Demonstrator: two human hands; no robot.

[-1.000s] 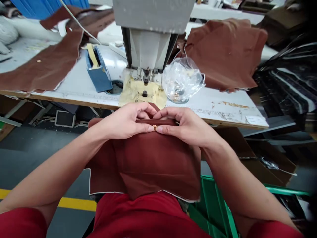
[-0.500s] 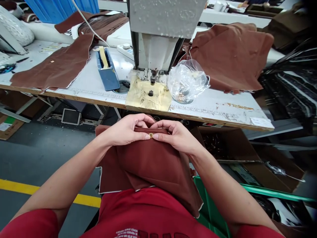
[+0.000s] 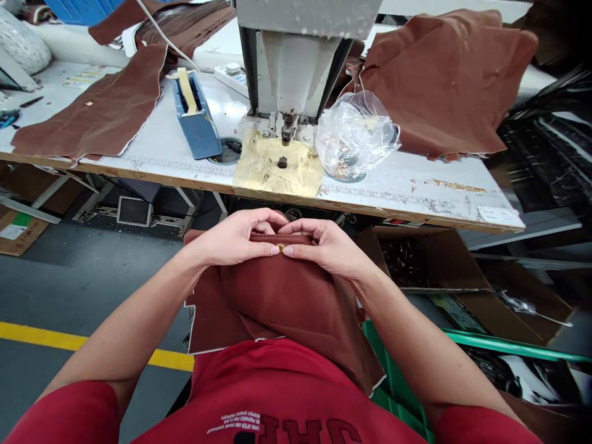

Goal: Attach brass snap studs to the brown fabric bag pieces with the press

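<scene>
A brown leather-like piece point(image 3: 277, 296) hangs over my lap, its upper edge pinched in both hands. My left hand point(image 3: 235, 240) is closed on that edge from the left, thumb in front and fingers behind. From the right, my right hand point(image 3: 328, 246) grips the same edge in a like way. Between the two thumb tips sits a small gold-coloured metal snap or button point(image 3: 280, 248). The fingers behind the edge are partly hidden. Just beyond my hands stands a press machine point(image 3: 296, 74), its upper die point(image 3: 287, 132) raised above a small dark lower post point(image 3: 282, 162).
On the worktable point(image 3: 185, 176) are a blue tape dispenser point(image 3: 198, 126), a clear plastic bag point(image 3: 356, 135) of small metal parts and brown sheets point(image 3: 444, 86). Below right are a cardboard box point(image 3: 430, 259) and a green crate point(image 3: 393, 382).
The camera view has tipped downward slightly, so the table sits higher in the picture. Both hands keep their pinch on the brown piece around the gold snap.
</scene>
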